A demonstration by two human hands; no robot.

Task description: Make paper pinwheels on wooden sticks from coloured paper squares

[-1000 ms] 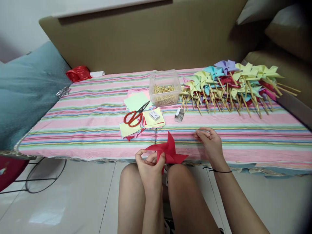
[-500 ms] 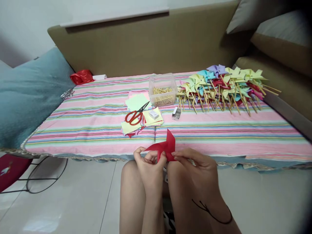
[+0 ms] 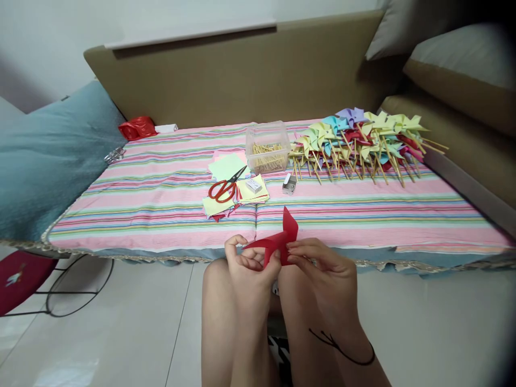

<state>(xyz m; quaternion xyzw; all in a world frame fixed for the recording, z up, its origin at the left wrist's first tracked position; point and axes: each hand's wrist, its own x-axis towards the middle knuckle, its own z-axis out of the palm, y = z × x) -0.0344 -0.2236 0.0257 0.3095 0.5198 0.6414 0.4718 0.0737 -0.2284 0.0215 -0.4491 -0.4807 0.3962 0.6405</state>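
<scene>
A red paper pinwheel [image 3: 276,243], cut and partly folded, is held above my knees. My left hand [image 3: 252,269] pinches it from the left, with the thumb pressed near its middle. The fingertips of my right hand [image 3: 324,263] are closed on its right side, by a folded blade. One pointed blade stands up at the top, and another stretches left over my left fingers. Beyond the hands lie scissors [image 3: 223,189] with red handles, on stacks of coloured paper sheets [image 3: 217,207]. A small white box [image 3: 253,186] rests on the nearby yellow sheets [image 3: 260,194].
A clear plastic box [image 3: 267,161] holds many short wooden sticks. To its right, finished pinwheels [image 3: 363,134] on sticks lie in a heap. A small metal piece [image 3: 289,185] sits in front of the box. At the back left is a red plastic bag [image 3: 137,128].
The pinwheel has tilted and shifted slightly right within my left hand. My right fingers have moved in closer to its middle. The camera view has shifted a little.
</scene>
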